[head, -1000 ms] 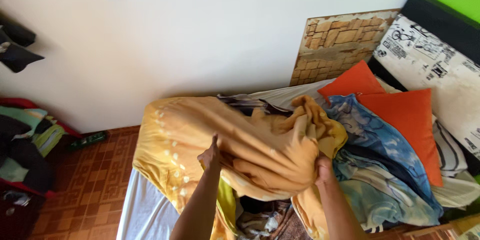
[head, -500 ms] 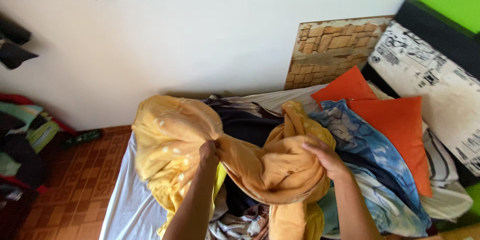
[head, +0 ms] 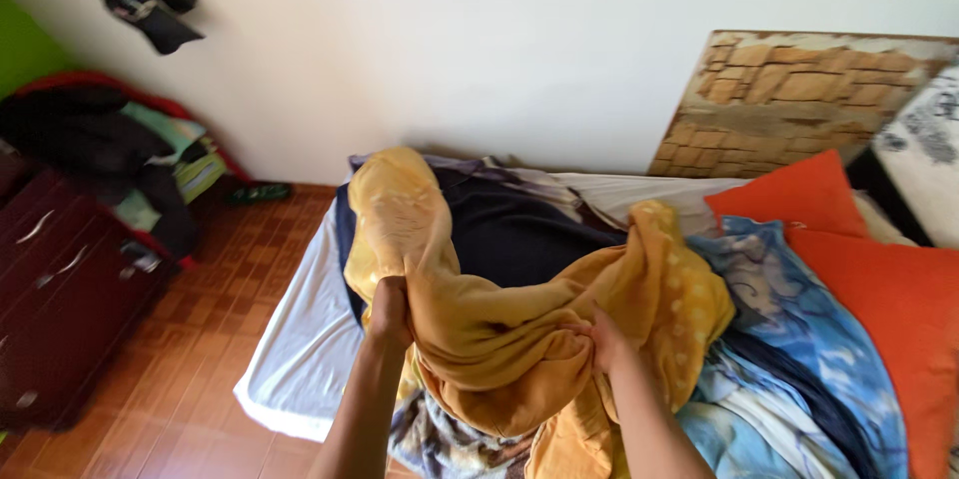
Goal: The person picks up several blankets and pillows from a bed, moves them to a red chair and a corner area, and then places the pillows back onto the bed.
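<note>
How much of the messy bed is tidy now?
Little looks done: the white sheet lies flat along one edge. Left hand and right hand grip the bunched yellow blanket. The dark blanket and blue patterned cover are still rumpled.

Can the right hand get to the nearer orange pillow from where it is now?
Probably yes, once it lets go. The right hand grips the yellow blanket. The orange pillow lies uncovered to its right, with only the low blue patterned sheet between them.

No packages, labels, signs or screens anywhere in this bedroom view
</note>
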